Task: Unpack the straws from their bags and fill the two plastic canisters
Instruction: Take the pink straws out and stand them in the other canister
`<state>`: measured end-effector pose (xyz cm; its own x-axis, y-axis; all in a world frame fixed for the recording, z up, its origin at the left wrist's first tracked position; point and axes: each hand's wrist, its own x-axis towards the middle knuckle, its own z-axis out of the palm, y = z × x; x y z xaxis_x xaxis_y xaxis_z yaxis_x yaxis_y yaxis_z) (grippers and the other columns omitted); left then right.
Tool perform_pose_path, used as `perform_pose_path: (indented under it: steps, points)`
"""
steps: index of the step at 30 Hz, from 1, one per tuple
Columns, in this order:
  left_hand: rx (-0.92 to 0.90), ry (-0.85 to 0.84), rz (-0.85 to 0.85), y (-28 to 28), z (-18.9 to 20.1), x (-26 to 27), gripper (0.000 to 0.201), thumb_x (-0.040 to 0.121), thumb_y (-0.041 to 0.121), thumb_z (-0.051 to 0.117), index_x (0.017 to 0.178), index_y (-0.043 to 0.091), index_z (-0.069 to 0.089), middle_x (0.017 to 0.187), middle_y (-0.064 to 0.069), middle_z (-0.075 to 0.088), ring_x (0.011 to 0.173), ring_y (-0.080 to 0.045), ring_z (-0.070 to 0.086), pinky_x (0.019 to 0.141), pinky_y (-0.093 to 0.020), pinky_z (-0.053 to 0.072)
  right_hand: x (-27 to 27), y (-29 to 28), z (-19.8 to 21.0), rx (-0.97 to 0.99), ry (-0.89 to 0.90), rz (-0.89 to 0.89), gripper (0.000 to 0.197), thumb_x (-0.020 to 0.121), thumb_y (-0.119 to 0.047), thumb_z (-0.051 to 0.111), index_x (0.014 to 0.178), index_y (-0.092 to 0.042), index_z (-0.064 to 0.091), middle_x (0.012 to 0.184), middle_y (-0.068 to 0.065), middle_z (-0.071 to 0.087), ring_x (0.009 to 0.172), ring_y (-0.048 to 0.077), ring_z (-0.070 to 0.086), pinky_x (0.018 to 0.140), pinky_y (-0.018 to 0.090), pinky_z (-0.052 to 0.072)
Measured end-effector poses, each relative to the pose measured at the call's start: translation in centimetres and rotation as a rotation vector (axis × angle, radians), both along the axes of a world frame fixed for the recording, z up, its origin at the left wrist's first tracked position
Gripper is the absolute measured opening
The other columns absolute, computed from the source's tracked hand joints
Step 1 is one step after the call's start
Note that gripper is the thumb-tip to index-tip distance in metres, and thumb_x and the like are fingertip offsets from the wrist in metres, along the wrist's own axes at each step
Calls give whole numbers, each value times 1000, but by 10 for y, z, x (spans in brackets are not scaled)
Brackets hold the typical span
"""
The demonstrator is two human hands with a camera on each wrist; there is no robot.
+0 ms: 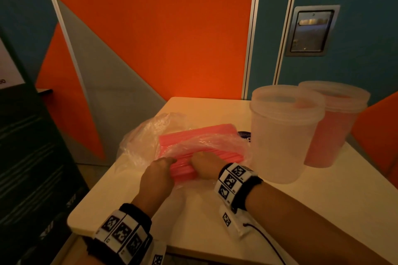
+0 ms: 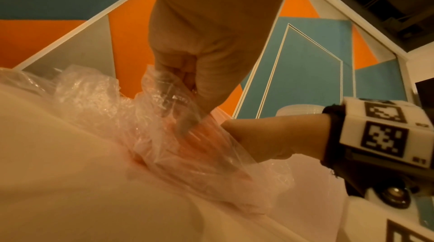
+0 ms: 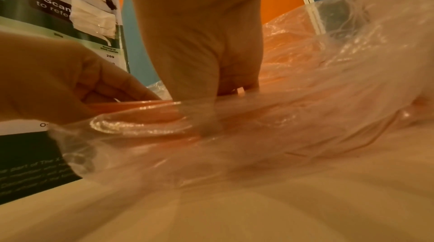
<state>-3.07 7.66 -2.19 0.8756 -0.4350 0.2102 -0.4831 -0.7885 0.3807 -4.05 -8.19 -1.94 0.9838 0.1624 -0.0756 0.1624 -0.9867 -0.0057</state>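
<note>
I am at a small pale table [image 1: 206, 112] in what looks like a café or fast-food seating corner. Behind the table rise wall panels [image 1: 150, 34] in orange, grey and teal, split by white strips. Left of the table stands a printed promotional banner [image 3: 58, 10] reading "Scan to refe…". On the table's right side sit two lidded plastic canisters [image 1: 282, 135] beside bulk pink straws [image 1: 193, 142] in a clear bag [image 1: 146, 135].

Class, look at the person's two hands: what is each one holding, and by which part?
Both hold the clear plastic bag of pink straws at its near end: the left hand pinches the film, and the right hand grips it too.
</note>
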Motion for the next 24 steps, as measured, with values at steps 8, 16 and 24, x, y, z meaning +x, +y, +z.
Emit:
perform_pose_path:
  steps: [8, 16, 24]
  points:
    - [12, 34, -70, 5, 4, 1, 56, 71, 20, 78, 123, 20, 57, 116, -4, 66, 104, -22, 61, 85, -29, 47, -10, -22, 16, 304, -62, 70, 41, 92, -10, 49, 131, -22, 48, 119, 5, 62, 100, 15, 58, 86, 23, 44]
    - [-12, 19, -62, -20, 14, 6, 52, 83, 11, 59, 133, 10, 45, 121, -9, 62, 110, -27, 59, 88, -31, 45, -32, -51, 44, 612, -142, -9, 19, 93, -8, 50, 112, -11, 50, 88, -6, 57, 81, 19, 55, 66, 19, 44]
    - [126, 40, -190, -81, 24, 19, 27, 89, 7, 51, 110, 12, 66, 119, -7, 64, 109, -22, 59, 91, -28, 45, -66, -79, 57, 1259, -446, -120, 18, 93, -7, 49, 104, -21, 52, 87, -7, 52, 84, 6, 52, 81, 23, 46]
